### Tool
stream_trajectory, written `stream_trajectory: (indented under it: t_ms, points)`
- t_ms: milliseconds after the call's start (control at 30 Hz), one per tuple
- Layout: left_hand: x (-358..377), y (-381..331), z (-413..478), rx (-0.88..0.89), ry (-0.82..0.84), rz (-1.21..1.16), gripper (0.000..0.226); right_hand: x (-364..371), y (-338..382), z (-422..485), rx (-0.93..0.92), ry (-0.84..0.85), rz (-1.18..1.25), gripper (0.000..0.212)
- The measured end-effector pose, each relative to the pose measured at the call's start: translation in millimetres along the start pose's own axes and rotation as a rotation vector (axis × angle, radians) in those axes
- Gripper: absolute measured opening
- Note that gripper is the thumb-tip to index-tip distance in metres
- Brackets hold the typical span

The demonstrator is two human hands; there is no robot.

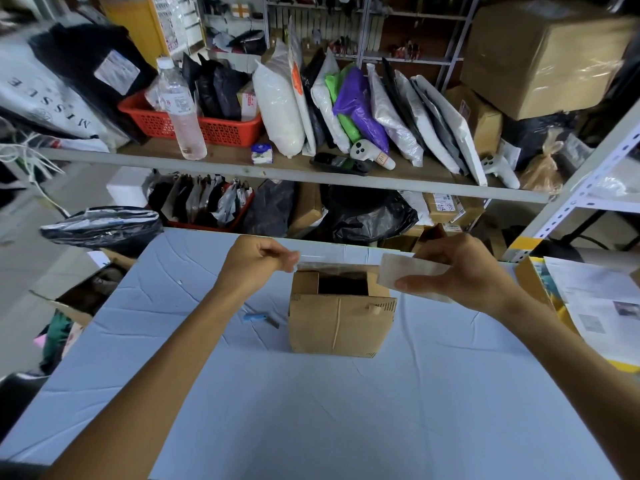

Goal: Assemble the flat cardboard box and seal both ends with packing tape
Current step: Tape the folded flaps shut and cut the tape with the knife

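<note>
A small cardboard box (341,323) stands upright in the middle of the white-covered table (311,410), its top partly open with a dark gap showing. My right hand (460,271) grips a roll of clear packing tape (412,275) just above the box's right top corner. My left hand (258,256) pinches the tape's free end above the left top corner. A clear strip of tape (332,259) stretches between the two hands over the far top edge of the box.
A blue-handled cutter (259,318) lies on the table left of the box. Papers on a yellow box (602,306) sit at the right edge. Behind the table stands a shelf (277,168) with parcels, a bottle and a red basket. An open carton (79,299) sits on the floor to the left.
</note>
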State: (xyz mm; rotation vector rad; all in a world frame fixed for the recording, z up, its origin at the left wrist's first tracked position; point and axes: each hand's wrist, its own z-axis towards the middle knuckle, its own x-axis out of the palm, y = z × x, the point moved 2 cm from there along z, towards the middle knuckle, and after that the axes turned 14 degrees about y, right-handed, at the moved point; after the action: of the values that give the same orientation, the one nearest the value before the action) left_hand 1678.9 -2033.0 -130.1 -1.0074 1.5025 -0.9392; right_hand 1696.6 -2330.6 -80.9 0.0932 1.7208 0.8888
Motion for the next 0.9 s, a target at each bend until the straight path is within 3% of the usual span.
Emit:
stream_trajectory:
  t_ms: [100,167,300,467,667,800,900]
  points:
    - [-5.0,3.4,-4.0,-0.001,-0.05,0.074,0.015,8.8,-4.9,0.0,0.257,-0.025,-0.301,0.047]
    - [-1.8,1.7,-6.2,0.038,-0.034,0.109,0.013,12.2,-11.3,-0.7,0.331,-0.048,-0.352,0.055]
    - [-2.7,4.1,-4.6,0.078,-0.068,0.081,0.013,12.3,-12.1,-1.8,0.316,-0.075,-0.289,0.055]
    - [-6.2,13.1,-9.9,0.085,-0.146,0.049,0.01,4.1,-7.6,-13.0,0.076,0.008,-0.006,0.04]
    - [-9.6,17.0,-17.3,0.078,-0.158,0.02,0.013,11.3,-18.9,-8.0,0.203,0.067,0.003,0.028]
    - [-3.7,27.2,-21.1,0.046,-0.17,0.011,0.013,16.4,-25.4,-8.2,0.132,0.182,0.034,0.009]
    - [-1.0,35.3,-21.1,0.012,-0.166,-0.026,0.014,19.7,-26.0,-9.0,0.155,0.192,0.019,0.011]
